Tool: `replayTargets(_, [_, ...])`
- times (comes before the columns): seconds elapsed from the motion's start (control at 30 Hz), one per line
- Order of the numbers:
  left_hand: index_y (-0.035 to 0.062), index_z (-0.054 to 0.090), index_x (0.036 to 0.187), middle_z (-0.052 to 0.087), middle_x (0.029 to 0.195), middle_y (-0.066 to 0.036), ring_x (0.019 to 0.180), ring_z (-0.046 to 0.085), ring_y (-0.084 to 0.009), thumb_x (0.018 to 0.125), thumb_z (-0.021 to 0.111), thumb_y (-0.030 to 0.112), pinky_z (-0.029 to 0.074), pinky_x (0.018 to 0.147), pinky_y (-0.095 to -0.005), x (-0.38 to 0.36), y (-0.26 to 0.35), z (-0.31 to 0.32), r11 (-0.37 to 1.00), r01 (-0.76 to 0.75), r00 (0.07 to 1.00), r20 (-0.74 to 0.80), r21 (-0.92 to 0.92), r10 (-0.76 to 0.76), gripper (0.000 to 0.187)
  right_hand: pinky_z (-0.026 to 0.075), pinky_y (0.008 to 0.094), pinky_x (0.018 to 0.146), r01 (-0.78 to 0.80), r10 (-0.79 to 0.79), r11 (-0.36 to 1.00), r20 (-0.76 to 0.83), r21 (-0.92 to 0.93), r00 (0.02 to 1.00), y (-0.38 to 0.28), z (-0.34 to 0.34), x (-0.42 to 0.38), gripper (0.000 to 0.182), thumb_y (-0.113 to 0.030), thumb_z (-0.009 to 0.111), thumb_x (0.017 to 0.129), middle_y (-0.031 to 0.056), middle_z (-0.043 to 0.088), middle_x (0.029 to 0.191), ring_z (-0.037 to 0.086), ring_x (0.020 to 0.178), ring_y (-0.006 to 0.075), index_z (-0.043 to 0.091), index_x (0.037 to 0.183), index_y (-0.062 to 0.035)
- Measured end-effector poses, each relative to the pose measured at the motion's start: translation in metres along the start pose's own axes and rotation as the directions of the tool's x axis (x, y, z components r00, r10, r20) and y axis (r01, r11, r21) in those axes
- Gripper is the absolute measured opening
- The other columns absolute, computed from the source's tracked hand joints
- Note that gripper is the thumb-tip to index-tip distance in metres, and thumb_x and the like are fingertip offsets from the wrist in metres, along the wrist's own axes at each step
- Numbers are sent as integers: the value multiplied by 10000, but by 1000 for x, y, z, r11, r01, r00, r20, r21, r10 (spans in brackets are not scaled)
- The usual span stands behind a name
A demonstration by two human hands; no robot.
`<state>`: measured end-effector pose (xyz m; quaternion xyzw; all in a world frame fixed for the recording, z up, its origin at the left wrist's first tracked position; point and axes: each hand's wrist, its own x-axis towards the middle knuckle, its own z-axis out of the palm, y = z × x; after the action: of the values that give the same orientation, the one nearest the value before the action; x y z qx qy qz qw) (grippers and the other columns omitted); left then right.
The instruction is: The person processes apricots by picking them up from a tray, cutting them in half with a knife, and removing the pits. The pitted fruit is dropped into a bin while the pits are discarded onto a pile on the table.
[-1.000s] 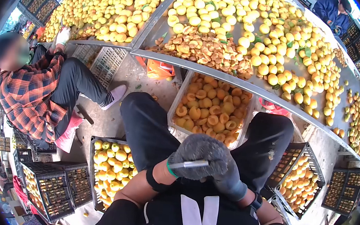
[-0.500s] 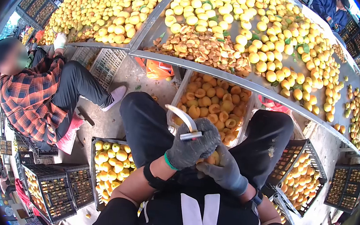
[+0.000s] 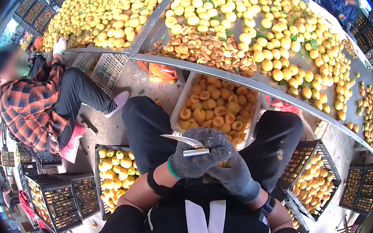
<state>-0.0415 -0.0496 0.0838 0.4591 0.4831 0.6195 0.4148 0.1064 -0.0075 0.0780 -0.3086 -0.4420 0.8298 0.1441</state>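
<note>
One curved knife (image 3: 182,139) sits in the left hand (image 3: 198,154), whose grey knit glove is wrapped firmly round the handle; the pale blade points away to the left, and the silvery handle end shows below it. Just beside and touching it, the right hand (image 3: 237,176), in a smoother grey glove, is curled inward. A sliver of yellow between the two hands looks like an apricot (image 3: 225,164), but it is mostly hidden, and I cannot tell how tightly the right fingers close on it.

Beyond the hands, between the knees, a pale crate (image 3: 180,104) holds halved apricots (image 3: 215,106), under the front edge of a metal table (image 3: 209,70). On the table, a heap of brownish scraps (image 3: 212,48) lies near that edge, with whole yellow apricots (image 3: 287,63) spread behind and to the right. Black crates of fruit stand by either leg: one on the left (image 3: 95,170), one on the right (image 3: 332,163). Farther left sits a co-worker in a plaid shirt (image 3: 31,104), one white-gloved hand (image 3: 59,46) at the table.
</note>
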Motion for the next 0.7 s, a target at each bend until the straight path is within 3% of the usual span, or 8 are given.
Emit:
replayTargets(0.07, [-4, 636, 750, 638, 695, -93, 648, 630, -209, 722, 706, 62, 507, 595, -308, 11, 8, -3, 958, -193, 969, 192, 213, 153, 101, 561, 254, 631, -148, 136, 982, 106, 120, 985, 0, -8, 1, 452, -118, 665, 869, 106, 602, 989, 648, 778, 151, 377, 1203, -15])
replayTargets(0.2, [58, 674, 863, 659, 844, -86, 738, 630, -274, 794, 650, 95, 500, 641, -370, 14, 12, -6, 875, -373, 913, 290, 310, 286, 81, 558, 253, 629, -252, 210, 924, 170, 286, 963, 8, -14, 2, 428, -134, 646, 881, 111, 603, 1015, 641, 757, 152, 395, 1207, -18])
replayTargets(0.27, [13, 653, 827, 657, 812, -90, 690, 634, -224, 790, 662, 78, 491, 577, -312, 17, 6, -6, 975, -221, 974, -64, -38, 218, 75, 554, 248, 627, -258, 253, 966, 137, 21, 958, 12, -10, 3, 432, -143, 634, 884, 105, 603, 1015, 629, 732, 144, 403, 1229, -24])
replayTargets(0.3, [-19, 619, 808, 618, 735, -83, 596, 589, -174, 810, 649, 68, 453, 507, -271, 17, 6, -9, 926, -2, 996, -85, -379, -33, 91, 541, 237, 629, -186, 182, 982, 107, 23, 977, 11, -7, 1, 443, -128, 631, 881, 105, 609, 962, 614, 711, 129, 403, 1247, -28])
replayTargets(0.33, [-19, 619, 808, 618, 735, -83, 596, 589, -174, 810, 649, 68, 453, 507, -271, 17, 7, -9, 926, 0, 996, -83, -378, -34, 91, 541, 237, 629, -185, 181, 982, 106, 25, 978, 10, -9, 1, 443, -128, 631, 881, 105, 609, 962, 614, 711, 129, 403, 1247, -28])
replayTargets(0.4, [-22, 596, 810, 560, 664, -65, 522, 522, -136, 833, 628, 73, 407, 463, -250, 18, 11, -6, 782, -96, 994, -101, -616, 43, 103, 525, 227, 628, -134, 133, 988, 21, 71, 991, 10, -13, 1, 434, -109, 628, 879, 103, 611, 921, 600, 695, 118, 406, 1244, -30])
replayTargets(0.53, [-19, 576, 811, 526, 647, -58, 518, 485, -109, 851, 598, 77, 365, 454, -238, 8, -2, -5, 838, -22, 999, -52, -545, -8, 107, 495, 219, 595, -112, 114, 991, -27, 70, 993, 10, -10, 1, 435, -95, 629, 863, 94, 618, 828, 587, 616, 118, 399, 1224, -18])
replayTargets(0.7, [1, 561, 831, 531, 677, -52, 527, 483, -101, 862, 584, 64, 363, 458, -234, 2, -8, 0, 871, -34, 998, -63, -491, 4, 74, 463, 210, 534, -90, 93, 992, -32, 88, 995, 6, -2, -1, 421, -80, 630, 862, 83, 593, 779, 567, 588, 112, 392, 1204, -16])
